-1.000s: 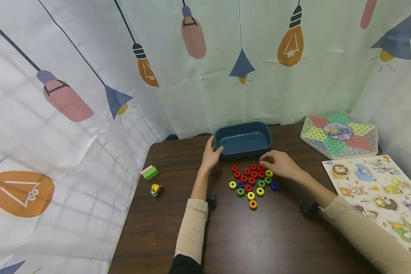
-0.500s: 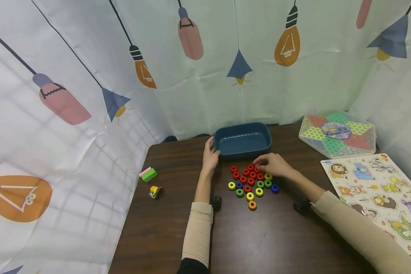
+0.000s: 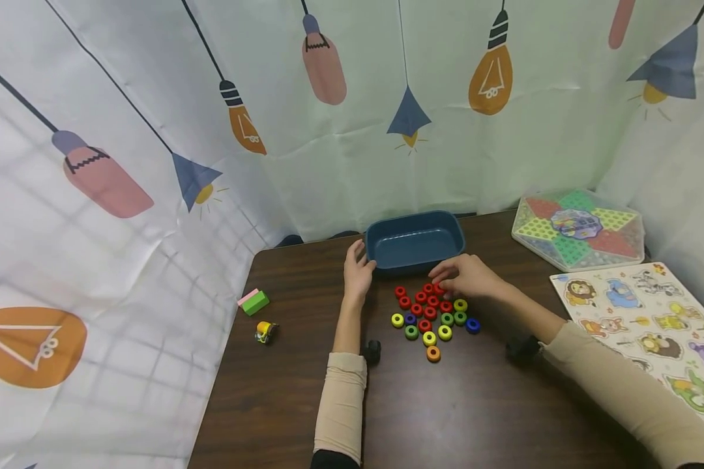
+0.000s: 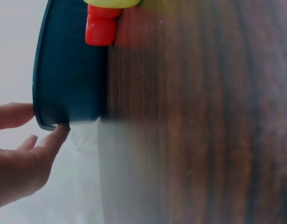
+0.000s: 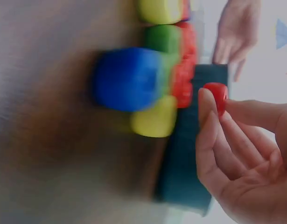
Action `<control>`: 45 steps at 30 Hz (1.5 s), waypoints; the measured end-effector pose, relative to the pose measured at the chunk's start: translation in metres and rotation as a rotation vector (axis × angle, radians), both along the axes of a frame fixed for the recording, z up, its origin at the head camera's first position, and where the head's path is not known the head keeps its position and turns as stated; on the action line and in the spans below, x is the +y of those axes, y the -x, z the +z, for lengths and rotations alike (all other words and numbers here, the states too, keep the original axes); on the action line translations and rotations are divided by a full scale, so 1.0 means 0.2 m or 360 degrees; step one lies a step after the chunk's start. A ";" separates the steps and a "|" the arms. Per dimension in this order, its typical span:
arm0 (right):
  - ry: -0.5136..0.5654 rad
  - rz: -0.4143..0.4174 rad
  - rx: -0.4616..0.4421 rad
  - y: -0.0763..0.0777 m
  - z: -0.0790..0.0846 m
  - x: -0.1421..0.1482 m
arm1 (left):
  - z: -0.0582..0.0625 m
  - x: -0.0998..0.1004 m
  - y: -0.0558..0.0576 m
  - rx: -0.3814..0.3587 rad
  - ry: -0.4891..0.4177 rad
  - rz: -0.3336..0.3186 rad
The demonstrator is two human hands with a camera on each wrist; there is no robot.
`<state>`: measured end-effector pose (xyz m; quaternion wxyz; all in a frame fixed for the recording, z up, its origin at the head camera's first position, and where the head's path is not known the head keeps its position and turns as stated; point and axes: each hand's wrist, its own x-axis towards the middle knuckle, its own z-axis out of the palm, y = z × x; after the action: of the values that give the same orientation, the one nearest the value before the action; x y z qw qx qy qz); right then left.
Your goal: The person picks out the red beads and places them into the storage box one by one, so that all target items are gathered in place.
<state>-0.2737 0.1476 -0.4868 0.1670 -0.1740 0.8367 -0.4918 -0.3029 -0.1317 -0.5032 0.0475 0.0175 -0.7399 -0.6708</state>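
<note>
Near the far edge stands a dark blue rectangular bin [image 3: 396, 266]. My left hand [image 3: 358, 277] is at its left end. In the left wrist view, extended fingers and thumb of the left hand [image 4: 22, 172] touch its rim. Between thumb and fingertips, my right hand [image 3: 468, 279] pinches a red ring bead [image 5: 218, 95], held in front of the bin. Below on the table lie several ring beads: a red bead [image 3: 430, 312], a yellow bead [image 3: 444, 333], a green bead [image 3: 411, 332], a blue bead [image 3: 472, 325] and an orange bead [image 3: 433, 354] among them.
A hexagonal board game box [image 3: 581, 228] stands at the far right, with a white animal picture board [image 3: 657, 339] in front. On the left lie a green block [image 3: 255, 303] and a small yellow toy [image 3: 265, 331]. A printed curtain [image 3: 340, 169] surrounds the dark wooden table [image 3: 446, 417].
My right hand has shifted slightly left, over the red beads. The blue bead on the right edge of the group has moved slightly outward. My left hand stays beside the bin.
</note>
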 end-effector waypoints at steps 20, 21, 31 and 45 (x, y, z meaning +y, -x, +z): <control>0.0182 0.0134 -0.0255 0.48 0.36 -0.32 | 0.01 -0.03 0.03 -0.0021 0.0033 0.0051; 0.0174 0.0139 -0.0273 0.51 0.35 -0.36 | 0.01 -0.03 0.02 -0.0026 0.0041 0.0046; 0.0040 0.0044 -0.0330 0.73 0.23 -0.58 | 0.04 -0.05 0.01 -0.0103 -0.0011 -0.0096; 0.0068 0.0014 -0.0481 0.77 0.02 -0.60 | 0.08 -0.05 0.02 -0.0144 -0.0221 -0.0010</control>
<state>-0.4286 0.0275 -0.4835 0.2895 -0.1053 0.7905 -0.5294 -0.3059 -0.1426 -0.4877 0.0106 0.0489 -0.6931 -0.7191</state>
